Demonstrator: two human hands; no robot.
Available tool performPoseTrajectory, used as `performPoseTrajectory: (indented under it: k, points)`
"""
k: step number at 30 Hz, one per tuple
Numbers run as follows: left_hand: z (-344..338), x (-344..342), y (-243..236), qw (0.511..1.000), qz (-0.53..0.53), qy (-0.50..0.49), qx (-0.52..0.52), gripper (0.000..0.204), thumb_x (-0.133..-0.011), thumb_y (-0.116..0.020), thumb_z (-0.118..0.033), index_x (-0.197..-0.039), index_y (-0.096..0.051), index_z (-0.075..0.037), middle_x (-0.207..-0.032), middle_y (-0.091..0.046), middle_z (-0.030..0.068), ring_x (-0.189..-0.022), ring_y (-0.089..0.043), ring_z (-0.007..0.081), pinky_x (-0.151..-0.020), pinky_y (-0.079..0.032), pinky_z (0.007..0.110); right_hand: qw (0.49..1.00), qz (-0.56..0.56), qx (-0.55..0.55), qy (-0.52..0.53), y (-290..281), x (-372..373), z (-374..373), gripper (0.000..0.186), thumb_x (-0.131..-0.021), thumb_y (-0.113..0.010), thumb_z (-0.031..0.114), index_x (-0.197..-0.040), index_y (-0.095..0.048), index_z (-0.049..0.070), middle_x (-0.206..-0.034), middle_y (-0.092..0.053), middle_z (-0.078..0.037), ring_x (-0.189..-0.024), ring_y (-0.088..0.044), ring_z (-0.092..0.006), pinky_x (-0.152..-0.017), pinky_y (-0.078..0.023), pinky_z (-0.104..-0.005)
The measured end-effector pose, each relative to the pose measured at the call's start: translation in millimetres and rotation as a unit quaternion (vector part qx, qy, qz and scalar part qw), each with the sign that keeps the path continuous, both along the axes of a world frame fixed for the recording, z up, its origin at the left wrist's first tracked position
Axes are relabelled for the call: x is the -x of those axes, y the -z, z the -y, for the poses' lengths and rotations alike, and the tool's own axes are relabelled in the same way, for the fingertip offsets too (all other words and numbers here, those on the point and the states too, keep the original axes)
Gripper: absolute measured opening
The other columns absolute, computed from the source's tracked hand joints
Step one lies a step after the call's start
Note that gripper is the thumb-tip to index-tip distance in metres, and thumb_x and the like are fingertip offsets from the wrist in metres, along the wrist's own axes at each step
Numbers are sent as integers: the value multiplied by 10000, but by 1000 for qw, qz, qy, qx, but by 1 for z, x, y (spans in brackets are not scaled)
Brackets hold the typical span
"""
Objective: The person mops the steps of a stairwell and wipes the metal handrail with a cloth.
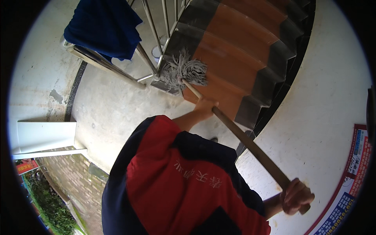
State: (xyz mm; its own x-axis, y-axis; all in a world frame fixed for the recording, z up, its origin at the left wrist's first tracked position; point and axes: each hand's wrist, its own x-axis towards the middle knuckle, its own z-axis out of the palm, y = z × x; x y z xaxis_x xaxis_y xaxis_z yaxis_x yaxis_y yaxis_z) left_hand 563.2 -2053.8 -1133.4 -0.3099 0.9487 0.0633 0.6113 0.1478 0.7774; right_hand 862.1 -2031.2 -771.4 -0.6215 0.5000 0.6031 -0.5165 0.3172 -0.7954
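A long wooden mop handle is gripped at two places. The left hand, seen just above the centre of the view, is wrapped closed around the upper part of the shaft, with its forearm coming out of a red and dark blue jacket that fills the 6 o'clock area. The right hand, at about 4 o'clock, is clenched in a fist around the near end of the handle, a short stub of which is left showing beyond the fingers. The shaft is held on a slant from 4 o'clock up toward 12 o'clock, and the grey string mop head is pressed onto the lowest step of a staircase with orange-brown treads and dark grey edging, right beside the foot of a metal railing. A dark blue cloth is draped over the railing at 11 o'clock. A pale concrete floor is spread out at 9 o'clock of the mop head. A white curved wall is seen at 3 o'clock, with a red and blue poster stuck low on it.
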Motion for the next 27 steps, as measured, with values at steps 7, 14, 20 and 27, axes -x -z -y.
performPoseTrajectory:
  k: [7,14,20,27]
  points:
    - [28,51,11,989,-76,-128,-8,148,-673,-559,-4,-765,-578,-118,-823,-605,44,-933,-550,282,-830,-377,431,993,75,34,86,49,29,11,264,-819,-696,226,-743,-484,89,-545,-472,-1,-485,-488,-148,-637,-390,-369]
    - [7,-66,-87,991,5,71,-116,107,-709,-622,-90,-727,-518,-75,-610,-546,101,-650,-559,340,-637,-423,441,968,-114,141,172,-11,-130,16,213,-933,-527,213,-775,-422,117,-468,-398,27,-440,-412,-105,-598,-375,-285]
    - [-79,-189,-153,940,5,263,-218,133,-704,-639,-59,-751,-520,-96,-595,-514,52,-590,-523,288,-606,-379,393,910,-261,97,306,-43,-256,80,264,-925,-505,144,-678,-411,140,-445,-373,31,-402,-365,-76,-586,-417,-256]
    - [-210,-326,-79,948,-2,273,-164,176,-662,-658,-71,-780,-528,-85,-844,-502,102,-895,-483,334,-743,-399,420,889,75,-47,449,-5,-231,80,329,-898,-545,185,-626,-369,129,-538,-370,18,-507,-410,-111,-647,-347,-308]
